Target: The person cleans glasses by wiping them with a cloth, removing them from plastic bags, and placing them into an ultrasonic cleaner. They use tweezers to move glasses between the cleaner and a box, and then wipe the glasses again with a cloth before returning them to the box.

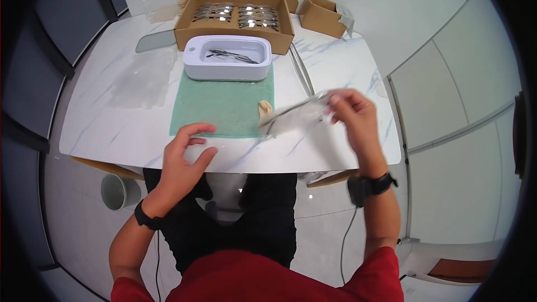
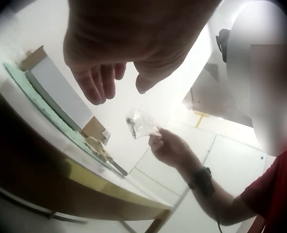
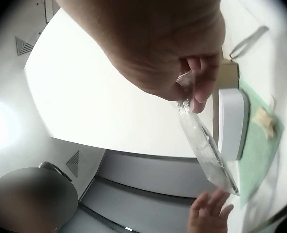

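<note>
My right hand (image 1: 355, 114) pinches one end of a clear plastic bag (image 1: 293, 118) that slants over the table's front right part. A pair of glasses with dark thin parts shows through the bag (image 3: 206, 150) in the right wrist view. To the left, my left hand (image 1: 187, 154) is held near the front edge, fingers loosely bent and nothing in them, apart from the bag. A crumpled beige cloth (image 1: 265, 107) lies on the green towel (image 1: 215, 106) beside the bag. Behind it stands a white ultrasonic cleaner (image 1: 226, 72) with glasses (image 1: 232, 56) in its basin.
A cardboard box (image 1: 235, 39) with rows of glasses stands at the back, a smaller cardboard box (image 1: 323, 18) to its right. Clear plastic bags (image 1: 142, 81) lie at the left, near a grey flat piece (image 1: 156, 41). A bin (image 1: 120, 192) is on the floor.
</note>
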The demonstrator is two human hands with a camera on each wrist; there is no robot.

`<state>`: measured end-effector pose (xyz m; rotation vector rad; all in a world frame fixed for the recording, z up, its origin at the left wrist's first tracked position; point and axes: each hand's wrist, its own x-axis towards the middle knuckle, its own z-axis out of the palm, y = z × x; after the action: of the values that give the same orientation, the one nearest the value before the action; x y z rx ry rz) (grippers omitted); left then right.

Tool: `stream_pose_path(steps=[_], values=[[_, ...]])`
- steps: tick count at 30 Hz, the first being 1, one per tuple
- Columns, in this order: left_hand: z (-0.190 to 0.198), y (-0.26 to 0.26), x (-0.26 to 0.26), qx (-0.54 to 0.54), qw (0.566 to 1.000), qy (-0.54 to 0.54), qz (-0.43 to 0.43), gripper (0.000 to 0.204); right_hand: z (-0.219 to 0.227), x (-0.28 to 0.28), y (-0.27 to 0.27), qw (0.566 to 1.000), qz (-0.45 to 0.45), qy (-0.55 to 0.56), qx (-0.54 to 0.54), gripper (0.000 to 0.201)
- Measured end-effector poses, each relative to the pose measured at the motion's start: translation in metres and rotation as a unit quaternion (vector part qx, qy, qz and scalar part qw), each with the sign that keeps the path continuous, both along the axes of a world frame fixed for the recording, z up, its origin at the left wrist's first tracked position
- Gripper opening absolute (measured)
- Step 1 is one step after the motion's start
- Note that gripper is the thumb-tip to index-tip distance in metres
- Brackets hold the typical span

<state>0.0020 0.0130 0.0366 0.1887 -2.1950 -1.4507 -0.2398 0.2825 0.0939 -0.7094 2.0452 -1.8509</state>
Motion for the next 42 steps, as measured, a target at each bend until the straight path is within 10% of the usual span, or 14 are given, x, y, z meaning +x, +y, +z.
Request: stream_pose_path(steps=[6,22,29,34,42], values=[[-0.012,-0.029,0.009,-0.291,0.955,0.024,0.052,0.041,-0.005,-0.142,0.027,0.99,-0.138,-0.025,0.027,0.018],[-0.033,-0.046,-0.001,-0.32,0.942,-0.085,0.055,0.041,-0.075,-0.37,-0.037,0.961,-0.252,-0.084,0.076,0.01],[-0.033,-0.047,-0.001,-0.323,0.94,-0.094,0.052,0.038,-0.092,-0.389,-0.039,0.957,-0.252,0.021,0.141,0.022],[-0.027,-0.047,0.001,-0.322,0.941,-0.089,0.059,0.039,-0.116,-0.422,-0.016,0.873,-0.293,0.242,0.305,0.04],[-0.033,-0.048,0.003,-0.312,0.946,-0.034,0.08,0.037,-0.047,-0.29,-0.012,0.876,-0.233,0.321,0.274,0.042]])
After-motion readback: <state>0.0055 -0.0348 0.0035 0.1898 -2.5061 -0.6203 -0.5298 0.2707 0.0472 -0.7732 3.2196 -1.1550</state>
